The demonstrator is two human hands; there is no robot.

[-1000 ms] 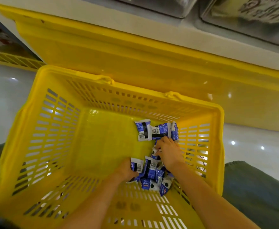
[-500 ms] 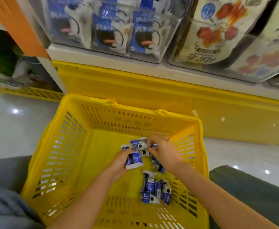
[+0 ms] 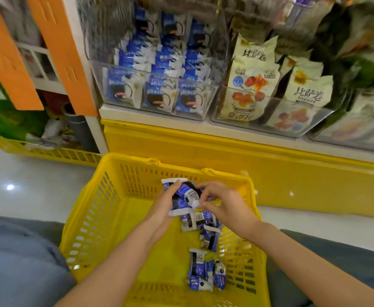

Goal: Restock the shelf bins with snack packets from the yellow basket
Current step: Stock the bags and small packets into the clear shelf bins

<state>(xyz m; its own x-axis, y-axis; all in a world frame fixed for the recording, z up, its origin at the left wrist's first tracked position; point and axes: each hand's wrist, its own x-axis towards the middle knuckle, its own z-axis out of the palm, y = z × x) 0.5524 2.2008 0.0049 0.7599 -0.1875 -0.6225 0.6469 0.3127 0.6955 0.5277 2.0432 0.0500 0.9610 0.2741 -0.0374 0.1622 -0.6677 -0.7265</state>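
Head view: over the yellow basket (image 3: 88, 196), near its far wall, the left hand (image 3: 159, 211) grips a bunch of blue snack packets (image 3: 185, 194); the right hand (image 3: 224, 204) pinches its edge. Loose packets (image 3: 206, 271) lie along the basket's right side. The clear shelf bin (image 3: 159, 94) beyond holds more.

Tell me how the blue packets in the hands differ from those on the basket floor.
The held packets are bunched between the left hand and right hand; the floor packets lie loose. Held packets are raised, farther away; floor packets lie nearer. Both are blue and white.
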